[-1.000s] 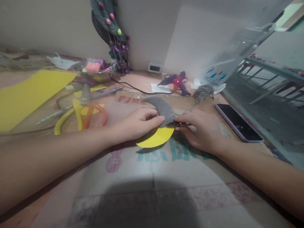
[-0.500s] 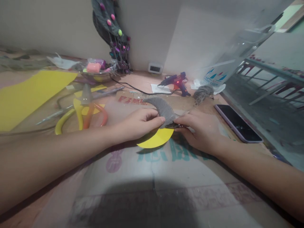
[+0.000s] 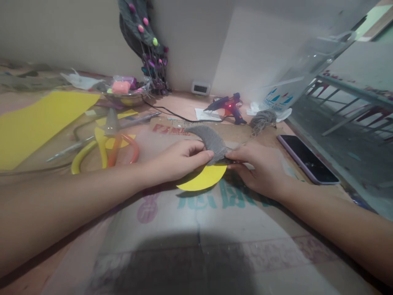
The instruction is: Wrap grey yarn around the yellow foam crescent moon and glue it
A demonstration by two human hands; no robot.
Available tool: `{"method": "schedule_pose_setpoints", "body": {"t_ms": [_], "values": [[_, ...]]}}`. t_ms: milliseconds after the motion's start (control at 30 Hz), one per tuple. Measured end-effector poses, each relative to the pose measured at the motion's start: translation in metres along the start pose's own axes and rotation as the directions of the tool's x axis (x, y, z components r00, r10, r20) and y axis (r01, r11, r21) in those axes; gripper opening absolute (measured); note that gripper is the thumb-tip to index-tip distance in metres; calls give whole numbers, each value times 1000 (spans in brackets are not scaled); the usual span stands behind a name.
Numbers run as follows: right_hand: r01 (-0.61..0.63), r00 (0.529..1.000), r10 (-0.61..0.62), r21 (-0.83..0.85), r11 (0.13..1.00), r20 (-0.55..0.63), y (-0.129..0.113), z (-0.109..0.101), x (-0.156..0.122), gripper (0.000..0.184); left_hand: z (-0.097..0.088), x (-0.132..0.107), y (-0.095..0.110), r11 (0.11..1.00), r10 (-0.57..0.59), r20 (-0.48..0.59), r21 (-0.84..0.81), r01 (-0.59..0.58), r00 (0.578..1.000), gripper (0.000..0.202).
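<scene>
A crescent-shaped yellow card piece (image 3: pixel 202 178) is held above the cardboard, its upper part wrapped in grey yarn (image 3: pixel 211 141) and its lower tip bare yellow. My left hand (image 3: pixel 187 159) pinches the crescent from the left, thumb on top of the wrapped part. At the right edge of the crescent, where the wrapping meets the bare yellow, my right hand (image 3: pixel 254 164) is closed with thumb and fingertips on the yarn. A thin grey strand runs from there toward the yarn ball (image 3: pixel 263 119) behind.
Scissors with yellow and orange handles (image 3: pixel 106 149) lie left of my hands. A glue gun (image 3: pixel 229 107) with a lit red light rests at the back, its cable trailing left. A phone (image 3: pixel 308 159) lies right. Yellow card (image 3: pixel 46 123) is far left; a plastic bucket (image 3: pixel 285 88) stands back right.
Almost nothing differs. My right hand's fingertips have shifted slightly at the crescent's edge, and a little more yellow shows beside them. The left hand keeps its hold.
</scene>
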State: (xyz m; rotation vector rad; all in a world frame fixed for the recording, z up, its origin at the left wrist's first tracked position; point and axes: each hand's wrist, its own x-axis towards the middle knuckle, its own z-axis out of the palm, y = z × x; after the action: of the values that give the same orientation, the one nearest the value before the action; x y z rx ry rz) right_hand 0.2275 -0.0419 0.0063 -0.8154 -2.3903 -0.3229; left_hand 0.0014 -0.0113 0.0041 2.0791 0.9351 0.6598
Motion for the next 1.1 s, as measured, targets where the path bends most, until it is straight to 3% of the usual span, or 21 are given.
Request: {"method": "schedule_pose_setpoints", "body": {"t_ms": [167, 300, 433, 533, 733, 900, 1100], "values": [[-121, 992, 124, 159, 980, -7, 1, 0, -6, 19, 0, 0, 0, 1000, 6, -11, 6, -6, 1000, 40], [-154, 988, 154, 158, 975, 11, -2, -1, -7, 22, 0, 0, 0, 1000, 12, -10, 6, -12, 1000, 41], [-296, 952, 304, 158, 942, -26, -6, -4, -3, 19, -1, 0, 1, 999, 15, -54, 31, -13, 998, 41], [-387, 922, 382, 188, 903, 62, -9, -5, 5, 5, -1, 0, 0, 999, 12, -107, 43, -8, 994, 40], [-503, 864, 462, 325, 801, 200, -18, -4, 14, 14, 0, 0, 1, 999, 17, -118, 35, -13, 993, 41], [-592, 806, 534, 367, 717, 257, -20, -5, 15, 21, 2, -2, -1, 997, -47, -48, -62, 44, 998, 38], [-575, 818, 494, 396, 716, 294, -19, -5, 16, 19, 5, -2, -7, 993, -105, -51, -59, 102, 993, 42]]}}
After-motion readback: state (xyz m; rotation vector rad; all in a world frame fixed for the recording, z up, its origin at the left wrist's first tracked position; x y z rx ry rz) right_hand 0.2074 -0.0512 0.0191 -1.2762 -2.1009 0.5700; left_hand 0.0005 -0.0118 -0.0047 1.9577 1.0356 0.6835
